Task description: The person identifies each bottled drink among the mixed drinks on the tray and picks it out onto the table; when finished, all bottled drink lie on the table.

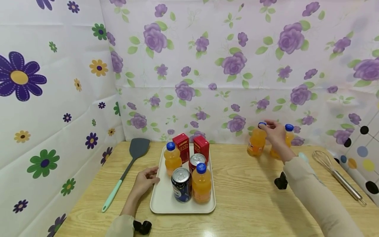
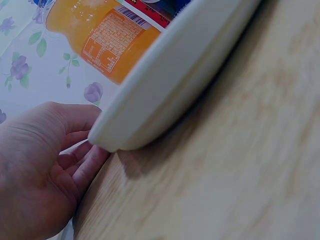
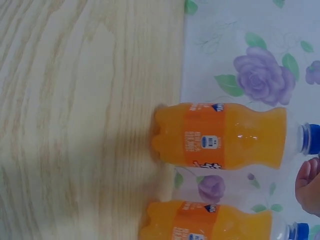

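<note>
My left hand [image 1: 145,180] grips the left rim of a cream tray [image 1: 165,207], thumb above and fingers below the edge in the left wrist view. On the tray stand two orange soda bottles [image 1: 202,186] with blue caps, a dark blue can [image 1: 181,189], a red can [image 1: 197,160] and two red drink cartons [image 1: 181,148]. At the back right, my right hand [image 1: 276,134] pinches the blue cap of an orange soda bottle [image 3: 220,135], whose base is at the tabletop. Another orange soda bottle [image 3: 210,222] stands beside it, partly hidden by the hand in the head view.
A grey spatula [image 1: 125,171] with a mint handle lies left of the tray. A whisk [image 1: 340,176] lies at the far right, and a mint-coloured utensil [image 1: 303,157] is partly covered by the right sleeve. Flowered sheets [image 1: 213,65] hang behind and beside the wooden table [image 1: 237,204].
</note>
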